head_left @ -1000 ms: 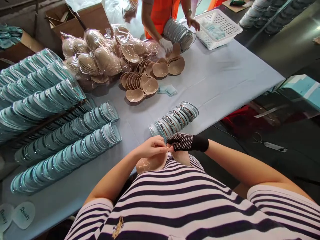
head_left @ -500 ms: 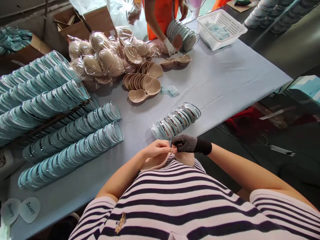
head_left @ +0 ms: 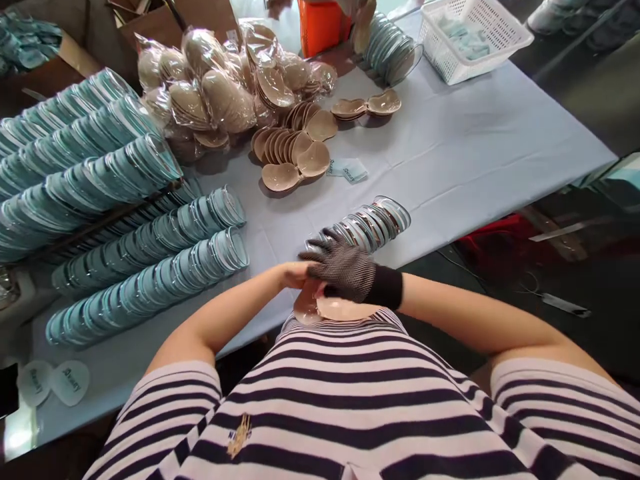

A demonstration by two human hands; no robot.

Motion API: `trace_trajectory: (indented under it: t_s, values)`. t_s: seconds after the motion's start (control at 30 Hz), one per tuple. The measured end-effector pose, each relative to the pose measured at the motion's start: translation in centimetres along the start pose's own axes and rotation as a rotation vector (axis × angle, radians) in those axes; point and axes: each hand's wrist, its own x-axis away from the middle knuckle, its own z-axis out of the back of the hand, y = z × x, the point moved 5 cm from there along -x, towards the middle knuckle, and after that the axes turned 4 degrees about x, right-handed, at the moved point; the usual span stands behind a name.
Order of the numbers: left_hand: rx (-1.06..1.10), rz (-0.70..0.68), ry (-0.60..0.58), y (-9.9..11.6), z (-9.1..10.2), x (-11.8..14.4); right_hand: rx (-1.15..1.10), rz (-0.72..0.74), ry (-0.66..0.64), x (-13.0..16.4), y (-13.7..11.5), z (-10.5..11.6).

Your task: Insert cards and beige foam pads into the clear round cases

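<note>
right hand (head_left: 345,270): in a dark dotted glove, fingers spread flat and pressing down on top of the beige cup pair (head_left: 333,309), palm laid over it rather than pinching it.
left hand (head_left: 294,273): bare, tucked against and partly under the glove; it seems to steady the pair's near edge, but whether its fingers are curled on it i cannot tell.
beige cup pair: held close to the striped shirt (head_left: 360,400), just off the table (head_left: 450,160) edge (kept near the body, likely so both hands can bear on it).
clear cases (head_left: 367,223): a short leaning row just beyond the hands, within easy reach.
blue case rows (head_left: 150,280): long nested rows at the left, laid on their sides so they lean on each other.
loose cups (head_left: 293,157): fanned overlapping mid-table, next to bagged cups (head_left: 210,93).
white basket (head_left: 475,33): at the far right corner.
printed cards (head_left: 53,382): two, near the left table edge.
</note>
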Motion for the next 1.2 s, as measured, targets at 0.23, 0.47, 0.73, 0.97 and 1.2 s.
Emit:
trace_trajectory:
  t_s: [0.23, 0.47, 0.73, 0.97, 1.2]
  values:
    - [0.397, -0.224, -0.727, -1.2, -0.7, 1.6, -0.246, -0.351, 0.049, 2.7, 6.3, 1.7]
    - [0.481, 0.002, -0.607, -0.8, -1.0, -3.8, -0.023, 0.127, -0.129, -4.5, 2.4, 6.0]
    - [0.685, -0.206, -0.459, 2.0, -0.9, -5.4, 0.046, 0.289, -0.193, -13.2, 2.6, 8.6]
    - [0.858, -0.269, -0.16, 1.9, -2.2, -5.6, -0.059, -0.632, 0.22, -21.2, 26.8, 12.4]
    - [1.176, -0.229, -0.072, 0.3, -3.3, -6.8, 0.074, -0.869, 0.012, -23.9, 33.1, 9.5]
